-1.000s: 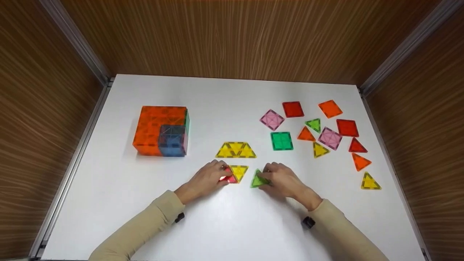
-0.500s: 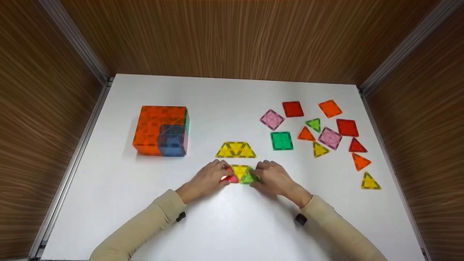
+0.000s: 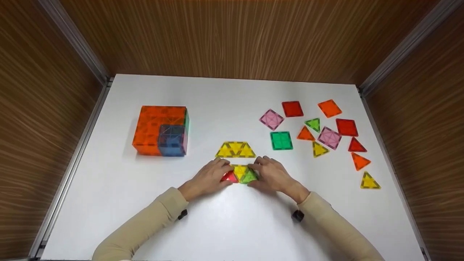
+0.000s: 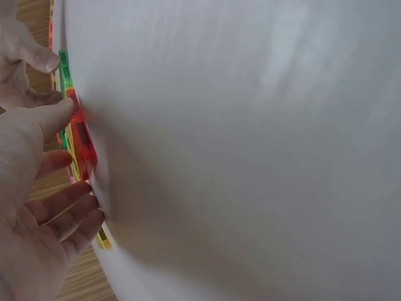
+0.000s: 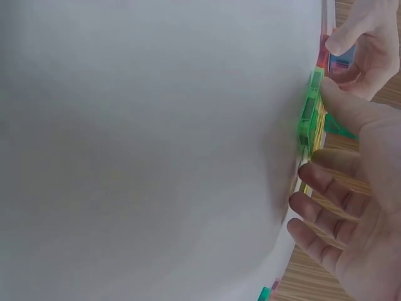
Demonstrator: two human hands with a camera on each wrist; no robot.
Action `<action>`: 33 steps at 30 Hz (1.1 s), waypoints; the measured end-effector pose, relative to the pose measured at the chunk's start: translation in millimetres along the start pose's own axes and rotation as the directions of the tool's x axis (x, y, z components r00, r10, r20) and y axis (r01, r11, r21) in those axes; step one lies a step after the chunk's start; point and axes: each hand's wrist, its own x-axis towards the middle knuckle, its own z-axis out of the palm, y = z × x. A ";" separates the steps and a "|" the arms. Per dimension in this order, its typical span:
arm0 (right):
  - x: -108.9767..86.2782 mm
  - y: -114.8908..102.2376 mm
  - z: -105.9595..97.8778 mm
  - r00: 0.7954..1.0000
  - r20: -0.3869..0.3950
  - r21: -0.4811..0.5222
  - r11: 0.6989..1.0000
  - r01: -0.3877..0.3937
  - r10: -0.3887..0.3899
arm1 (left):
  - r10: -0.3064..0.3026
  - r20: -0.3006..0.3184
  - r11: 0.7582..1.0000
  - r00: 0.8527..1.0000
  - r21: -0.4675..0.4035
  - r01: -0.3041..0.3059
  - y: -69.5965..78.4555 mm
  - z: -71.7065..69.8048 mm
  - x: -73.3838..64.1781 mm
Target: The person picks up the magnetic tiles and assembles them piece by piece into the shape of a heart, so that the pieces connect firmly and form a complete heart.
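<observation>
My left hand holds a red triangular magnetic tile between thumb and index finger. On the other side, my right hand grips a green triangular magnetic tile by its edges. Between these two lies an inverted yellow triangular tile, so the three form a flat row. In the left wrist view, the thumb presses the near edge of the red tile. The right wrist view shows the thumb at a corner of the green tile. Just beyond the row, three yellow triangles form a trapezoid.
An orange box-like tile block with a blue corner cube stands at the left. Loose tiles lie at the right, among them a green square, a pink square and a yellow triangle. Wood-grain panels enclose the white table.
My right hand has moved left with the green triangle, bringing it against the yellow one. The left hand has stayed by the red triangle, its fingers shifting slightly.
</observation>
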 end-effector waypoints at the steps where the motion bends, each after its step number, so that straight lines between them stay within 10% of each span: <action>1: 0.9 -0.7 0.2 1.000 0.007 0.003 1.000 -0.007 0.007 | -0.001 0.002 1.000 1.000 0.003 0.001 0.1 0.6 0.5; 24: 8.0 -2.9 -4.4 0.990 -0.005 0.271 0.953 -0.135 0.141 | -0.033 -0.135 0.991 0.990 -0.131 0.015 5.2 2.5 4.6; 33: 2.2 -0.7 -6.7 0.990 -0.086 0.385 0.920 -0.071 0.112 | -0.092 -0.211 0.946 0.973 -0.323 0.019 6.6 1.8 1.9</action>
